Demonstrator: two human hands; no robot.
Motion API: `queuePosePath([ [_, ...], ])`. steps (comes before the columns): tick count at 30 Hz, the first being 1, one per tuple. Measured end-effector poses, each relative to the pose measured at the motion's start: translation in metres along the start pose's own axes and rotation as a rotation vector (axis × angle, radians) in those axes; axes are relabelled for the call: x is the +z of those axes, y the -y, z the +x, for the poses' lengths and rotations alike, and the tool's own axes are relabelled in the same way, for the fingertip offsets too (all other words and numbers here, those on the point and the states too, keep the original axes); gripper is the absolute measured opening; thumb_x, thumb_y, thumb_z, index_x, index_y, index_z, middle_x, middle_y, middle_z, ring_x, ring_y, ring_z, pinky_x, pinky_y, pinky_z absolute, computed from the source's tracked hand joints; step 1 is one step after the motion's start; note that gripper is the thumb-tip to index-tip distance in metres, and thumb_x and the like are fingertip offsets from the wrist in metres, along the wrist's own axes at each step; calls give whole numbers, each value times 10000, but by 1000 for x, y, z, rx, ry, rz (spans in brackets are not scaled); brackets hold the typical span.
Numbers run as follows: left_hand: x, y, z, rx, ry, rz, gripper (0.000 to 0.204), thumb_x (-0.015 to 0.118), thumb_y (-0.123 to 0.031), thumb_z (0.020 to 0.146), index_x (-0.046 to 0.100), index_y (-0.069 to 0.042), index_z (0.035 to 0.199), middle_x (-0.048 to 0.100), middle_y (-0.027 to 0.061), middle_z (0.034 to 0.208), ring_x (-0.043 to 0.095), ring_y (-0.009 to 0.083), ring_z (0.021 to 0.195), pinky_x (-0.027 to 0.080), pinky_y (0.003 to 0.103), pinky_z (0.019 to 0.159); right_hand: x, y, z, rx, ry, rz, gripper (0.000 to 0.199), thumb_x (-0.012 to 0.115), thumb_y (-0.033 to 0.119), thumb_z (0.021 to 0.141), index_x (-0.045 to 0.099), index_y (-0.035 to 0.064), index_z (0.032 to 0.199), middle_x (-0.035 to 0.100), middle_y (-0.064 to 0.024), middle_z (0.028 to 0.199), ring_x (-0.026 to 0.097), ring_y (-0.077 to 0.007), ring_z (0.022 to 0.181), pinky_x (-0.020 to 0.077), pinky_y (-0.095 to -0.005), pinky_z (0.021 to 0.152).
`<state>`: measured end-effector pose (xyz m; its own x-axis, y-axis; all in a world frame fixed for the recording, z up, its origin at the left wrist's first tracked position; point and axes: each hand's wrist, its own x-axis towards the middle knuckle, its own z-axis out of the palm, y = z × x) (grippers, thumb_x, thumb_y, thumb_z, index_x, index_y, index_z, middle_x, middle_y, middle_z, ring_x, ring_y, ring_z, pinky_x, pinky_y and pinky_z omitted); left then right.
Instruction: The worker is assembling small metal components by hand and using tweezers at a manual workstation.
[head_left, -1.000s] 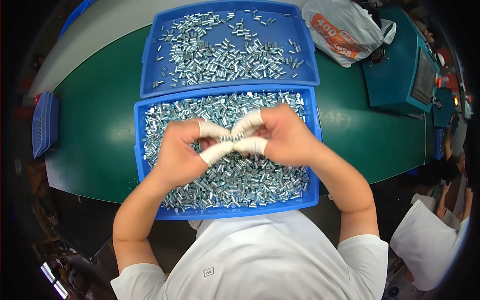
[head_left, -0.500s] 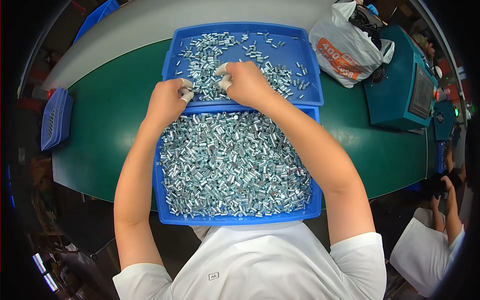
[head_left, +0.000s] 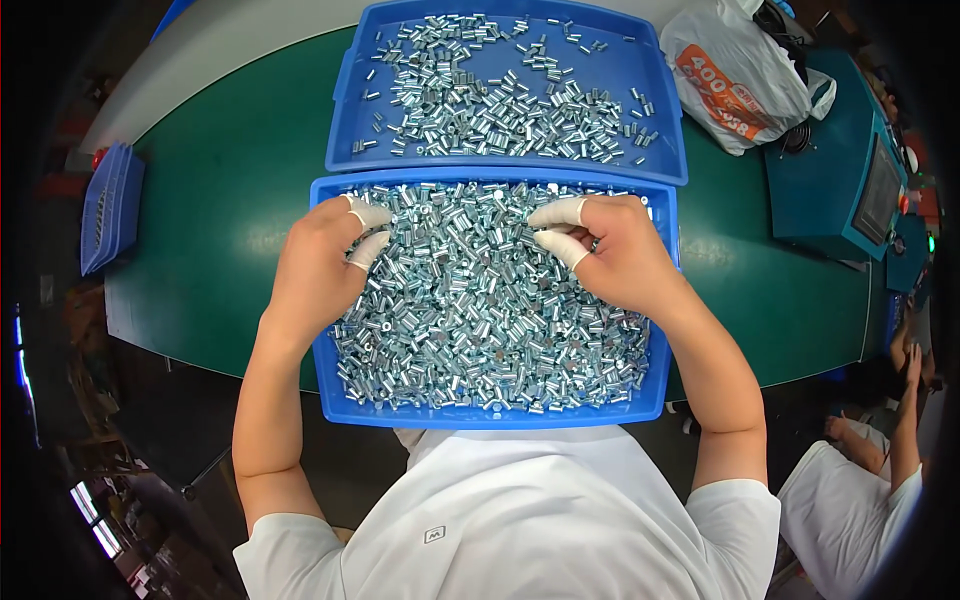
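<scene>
A blue tray point(head_left: 490, 418) close to my body is filled with small silver cylindrical metal pieces point(head_left: 470, 310), some showing hollow ends. Over its left side is my left hand point(head_left: 318, 262), with pale finger covers on thumb and forefinger. Those two fingertips are apart, and I see nothing between them. My right hand point(head_left: 625, 255) is over the right side of the same tray. It wears similar covers, and a gap shows between thumb and forefinger at the surface of the pieces. The other fingers of both hands are mostly hidden.
Beyond stands a second blue tray point(head_left: 350, 110) with scattered pieces of the same kind. Right of it are a white plastic bag point(head_left: 725, 85) and a teal machine point(head_left: 825, 165) with a screen. A blue bin point(head_left: 112, 210) sits at the green table's point(head_left: 220, 240) left end. Another person point(head_left: 850, 500) is at lower right.
Both hands have come back from the far tray to the near one and moved wider apart. Their fingers have parted. The view has shifted, so the trays appear higher.
</scene>
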<state>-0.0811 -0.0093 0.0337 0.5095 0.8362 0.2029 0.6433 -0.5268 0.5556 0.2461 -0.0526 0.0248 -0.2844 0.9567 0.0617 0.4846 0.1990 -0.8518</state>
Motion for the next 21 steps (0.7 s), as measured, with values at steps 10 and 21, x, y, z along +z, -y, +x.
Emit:
queuePosePath([
  [10,10,1,15,51,129,249,272,775,26,812,765,-17,1080,666,108,1058,660,333,1065,561,457,888,27,11,25,-132,101,-81,183,777,128,910,786,46,1074,759,-164,863,734,-355,784,581,-459,744],
  [21,9,7,3,-115,95,63,207,811,14,813,724,-9,999,675,136,965,672,364,955,547,467,822,82,9,79,-267,102,-404,191,781,135,903,771,73,1083,673,-118,1017,693,-351,967,560,-492,801],
])
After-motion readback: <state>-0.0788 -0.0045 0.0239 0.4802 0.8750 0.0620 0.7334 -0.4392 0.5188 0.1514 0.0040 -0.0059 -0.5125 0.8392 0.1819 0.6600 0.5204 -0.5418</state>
